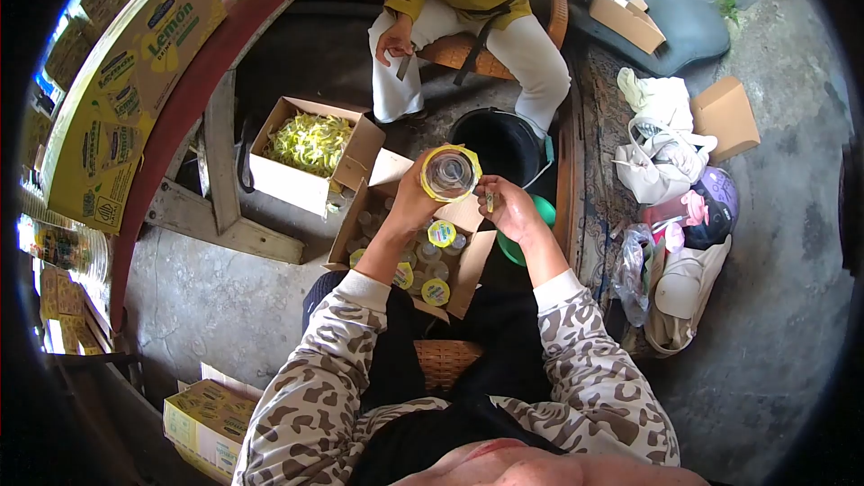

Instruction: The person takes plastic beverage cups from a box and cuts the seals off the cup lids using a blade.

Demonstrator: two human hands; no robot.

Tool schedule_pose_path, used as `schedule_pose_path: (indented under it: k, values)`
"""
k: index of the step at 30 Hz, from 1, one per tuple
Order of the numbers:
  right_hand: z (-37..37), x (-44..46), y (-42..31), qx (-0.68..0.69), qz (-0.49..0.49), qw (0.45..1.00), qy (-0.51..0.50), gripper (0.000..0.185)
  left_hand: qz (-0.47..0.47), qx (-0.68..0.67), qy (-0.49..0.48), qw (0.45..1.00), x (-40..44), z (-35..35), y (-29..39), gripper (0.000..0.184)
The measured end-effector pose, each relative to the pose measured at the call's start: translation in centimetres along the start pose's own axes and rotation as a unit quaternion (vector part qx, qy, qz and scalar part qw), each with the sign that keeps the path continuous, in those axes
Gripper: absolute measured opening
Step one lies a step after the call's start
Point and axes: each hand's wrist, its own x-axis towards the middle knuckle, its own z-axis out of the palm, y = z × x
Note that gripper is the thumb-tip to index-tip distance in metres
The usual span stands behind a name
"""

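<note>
My left hand (417, 200) is closed around a clear plastic cup (449, 172). The cup's ringed, see-through round end faces me, with a yellow edge of film around it. Close to the cup's right side, my right hand (513, 211) pinches a small flat blade-like piece (490, 202); its exact kind is hard to make out. Below both hands stands an open cardboard box (474, 261) holding several clear cups, some with yellow printed lids (436, 292).
A carton of yellow strips (310, 146) stands ahead left, a black bucket (494, 142) ahead, a green basin (531, 232) at right. Across from me a seated person (459, 0) holds a blade. Bags (661, 157) lie right; a red-edged table (193, 81) curves left.
</note>
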Motion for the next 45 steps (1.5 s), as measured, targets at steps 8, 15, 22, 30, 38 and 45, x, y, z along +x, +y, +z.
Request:
schedule_pose_path:
  k: [8,15,22,30,38,45]
  values:
    - [-2.1,1.7,3.9,-0.115,-0.039,0.989,-0.079,0.008,-0.003,0.065,0.072,0.995,0.1,0.4,-1.3,0.067]
    - [-3.8,7.9,13.4,-0.166,0.116,0.978,-0.047,0.028,0.093,-0.002,0.100,0.991,-1.2,2.7,2.0,0.062]
    - [9.9,18.3,15.8,-0.041,0.078,0.983,-0.161,0.028,0.044,-0.078,0.167,0.982,-0.2,1.0,1.2,0.067]
    - [18.1,31.1,19.4,-0.421,-0.141,0.880,-0.169,0.029,0.073,-0.136,0.433,0.888,1.7,-4.8,2.9,0.047]
    - [21.5,36.5,22.1,-0.504,-0.133,0.851,-0.066,0.030,0.064,-0.114,0.481,0.867,1.9,-7.7,1.2,0.040]
    - [21.1,35.8,22.3,-0.401,-0.119,0.905,-0.080,0.030,0.044,-0.142,0.471,0.870,2.2,-7.6,0.7,0.039]
